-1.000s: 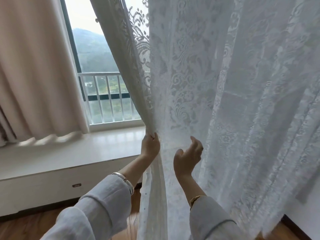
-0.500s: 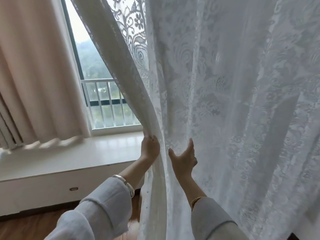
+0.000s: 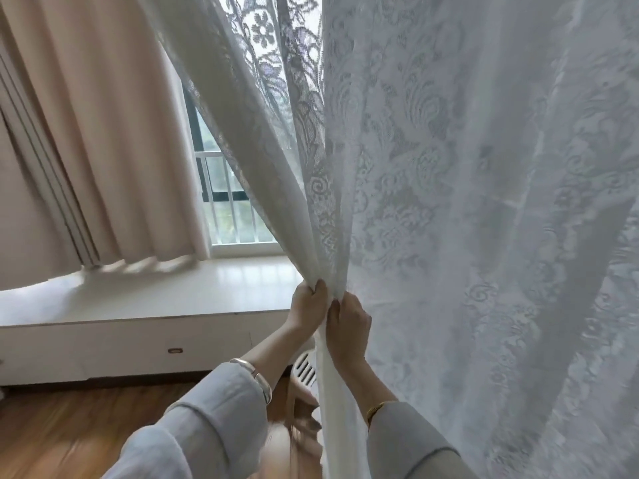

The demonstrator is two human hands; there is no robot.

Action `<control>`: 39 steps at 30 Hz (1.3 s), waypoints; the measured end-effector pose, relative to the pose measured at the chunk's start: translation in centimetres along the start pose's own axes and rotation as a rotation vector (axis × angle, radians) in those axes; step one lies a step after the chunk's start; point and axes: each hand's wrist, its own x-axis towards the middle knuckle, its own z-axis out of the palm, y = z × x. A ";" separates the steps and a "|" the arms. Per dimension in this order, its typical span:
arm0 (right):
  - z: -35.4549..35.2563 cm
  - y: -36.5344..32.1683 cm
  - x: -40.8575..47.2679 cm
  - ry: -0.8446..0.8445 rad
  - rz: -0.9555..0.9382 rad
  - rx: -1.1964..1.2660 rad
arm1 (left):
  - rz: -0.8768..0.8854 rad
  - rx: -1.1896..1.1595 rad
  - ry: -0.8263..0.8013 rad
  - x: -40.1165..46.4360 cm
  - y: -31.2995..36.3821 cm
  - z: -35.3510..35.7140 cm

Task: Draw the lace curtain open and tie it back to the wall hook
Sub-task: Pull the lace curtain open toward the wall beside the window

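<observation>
We've got the white floral lace curtain (image 3: 449,202) bunched at its leading edge, in front of the white window ledge (image 3: 173,299). Our left hand (image 3: 308,307) and right hand (image 3: 347,328) both grip the gathered fabric, fingers curled tight, knuckles touching. Beige drape (image 3: 103,133) hangs left. No readable writing anywhere.

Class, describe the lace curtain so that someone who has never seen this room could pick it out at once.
Start at the window above the white ledge. Left of it hangs a plain beige curtain; right of it, filling most of the view, hangs the lace curtain. It alone is white, see-through and flower-patterned, and both hands grip its gathered edge, the left hand beside the right hand.
</observation>
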 end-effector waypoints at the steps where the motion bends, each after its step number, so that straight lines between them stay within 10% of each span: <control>1: 0.0 0.1 0.0 0.001 -0.023 0.004 | 0.001 -0.028 -0.008 -0.2 -0.1 0.1; 29: -0.1 -1.2 -0.7 -0.352 0.188 -0.079 | 0.110 -0.056 -0.259 -0.5 -1.0 -0.4; 39: -0.5 -0.5 -0.9 -0.281 -0.034 -0.086 | 0.077 -0.087 -0.165 0.0 -0.7 0.8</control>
